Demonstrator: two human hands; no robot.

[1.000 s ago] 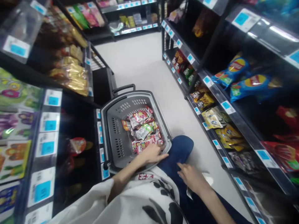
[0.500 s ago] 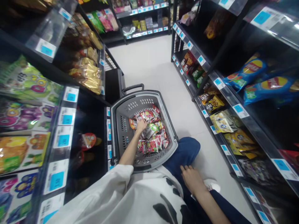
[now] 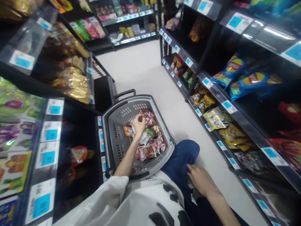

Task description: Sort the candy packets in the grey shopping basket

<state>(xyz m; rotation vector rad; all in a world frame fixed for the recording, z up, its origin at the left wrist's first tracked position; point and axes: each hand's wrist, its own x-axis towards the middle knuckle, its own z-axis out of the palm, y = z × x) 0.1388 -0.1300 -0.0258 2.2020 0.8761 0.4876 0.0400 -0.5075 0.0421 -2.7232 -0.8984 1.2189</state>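
My left hand point(image 3: 138, 126) is inside a grey plastic basket point(image 3: 109, 125), above the packets lying at its bottom. Its fingers are curled closed, and what they grip, if anything, I cannot make out. Around it lie several red and white snack packets point(image 3: 150, 150), a green and silver packet point(image 3: 147, 135) and an orange packet point(image 3: 127, 131) at the left. My right hand point(image 3: 201, 179) is beside my bent knee in blue trousers point(image 3: 184, 153), fingers apart and holding nothing.
Shelves with price tags flank the aisle. On the left are gold-wrapped packs point(image 3: 76, 86) and fruit-printed bags point(image 3: 14, 103); on the right, blue chip bags point(image 3: 249, 83) and yellow snack bags point(image 3: 229, 135). A pale floor point(image 3: 134, 62) runs to a far shelf point(image 3: 131, 37).
My left hand has risen slightly off the packets and its fingers have curled in. My right hand has slid a little off the knee. The whole view has shifted.
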